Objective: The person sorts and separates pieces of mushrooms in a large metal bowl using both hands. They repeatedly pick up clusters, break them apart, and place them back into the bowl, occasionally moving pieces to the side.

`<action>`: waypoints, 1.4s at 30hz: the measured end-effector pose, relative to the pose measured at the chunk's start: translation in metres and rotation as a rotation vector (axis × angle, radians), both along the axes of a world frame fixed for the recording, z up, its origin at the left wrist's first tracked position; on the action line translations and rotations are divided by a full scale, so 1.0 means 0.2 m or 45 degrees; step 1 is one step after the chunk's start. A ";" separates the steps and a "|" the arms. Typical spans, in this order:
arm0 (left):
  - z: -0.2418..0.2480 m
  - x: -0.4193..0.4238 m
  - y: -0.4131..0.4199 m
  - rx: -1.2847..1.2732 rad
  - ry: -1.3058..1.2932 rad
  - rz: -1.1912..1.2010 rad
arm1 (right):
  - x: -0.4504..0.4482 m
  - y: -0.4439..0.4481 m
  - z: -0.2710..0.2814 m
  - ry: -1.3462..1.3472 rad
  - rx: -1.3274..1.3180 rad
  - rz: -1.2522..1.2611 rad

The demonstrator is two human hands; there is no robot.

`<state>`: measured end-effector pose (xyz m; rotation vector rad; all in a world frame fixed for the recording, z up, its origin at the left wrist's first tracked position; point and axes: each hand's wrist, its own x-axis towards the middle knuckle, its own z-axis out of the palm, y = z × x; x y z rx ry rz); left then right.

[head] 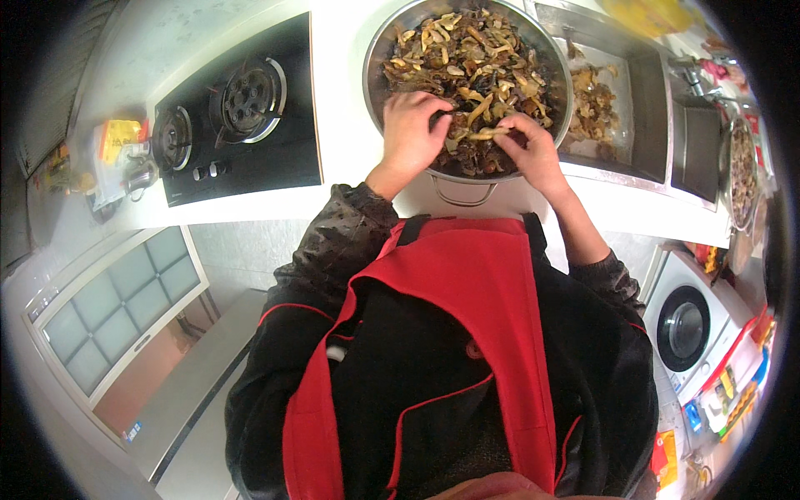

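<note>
A wide steel basin (pixel 565 119) full of brown and yellowish mushroom pieces (pixel 475 62) stands on the white counter before me. My left hand (pixel 415 128) is over its near left rim, thumb and forefinger curled around a small dark piece that is partly hidden by the fingers. Between the thumb and fingers of my right hand (pixel 531 147), at the basin's near right part, is a pale yellowish mushroom piece (pixel 487 134). Darker pieces lie in the basin below both hands. A loop handle (pixel 464 195) hangs at the basin's near side.
Left of the basin is a black gas hob (pixel 250 156) with burners. On the right, a steel sink (pixel 647 112) holds more mushroom bits (pixel 594 106). Farther right stands another filled basin (pixel 742 172). A front-loading washing machine (pixel 684 325) is below the counter at right.
</note>
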<state>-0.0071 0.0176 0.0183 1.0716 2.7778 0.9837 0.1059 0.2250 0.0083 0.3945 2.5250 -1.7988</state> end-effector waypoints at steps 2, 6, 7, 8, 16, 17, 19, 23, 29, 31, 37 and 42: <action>-0.01 0.03 0.07 -0.005 -0.187 -0.032 | 0.00 0.02 0.00 -0.088 -0.180 -0.097; -0.05 0.04 0.17 -0.159 -0.202 -0.077 | 0.00 0.05 0.01 -0.170 -0.442 -0.141; -0.06 0.04 0.18 -0.136 -0.206 -0.088 | 0.01 0.05 0.01 -0.158 -0.454 -0.130; -0.06 0.03 0.18 -0.127 -0.219 -0.098 | 0.01 0.05 0.01 -0.177 -0.474 -0.137; -0.07 -0.03 0.09 0.227 -0.591 0.097 | 0.03 0.09 -0.02 -0.022 -0.416 -0.162; -0.07 -0.04 0.09 0.399 -0.808 0.119 | 0.02 0.09 -0.02 -0.047 -0.462 -0.193; -0.05 -0.05 0.07 0.724 -1.258 0.184 | 0.01 0.10 -0.01 -0.071 -0.508 -0.209; 0.00 -0.08 0.02 0.802 -1.615 0.190 | 0.01 0.10 0.02 -0.138 -0.585 -0.218; 0.02 -0.07 0.01 0.855 -1.753 0.215 | 0.01 0.09 0.03 -0.155 -0.653 -0.180; 0.02 -0.06 0.01 0.865 -1.781 0.219 | 0.01 0.09 0.02 -0.149 -0.680 -0.167; 0.00 -0.05 0.03 0.848 -1.750 0.201 | 0.02 0.10 -0.01 -0.126 -0.439 -0.096; 0.01 -0.02 0.04 0.812 -1.711 0.182 | 0.03 0.10 0.00 0.100 0.170 -0.023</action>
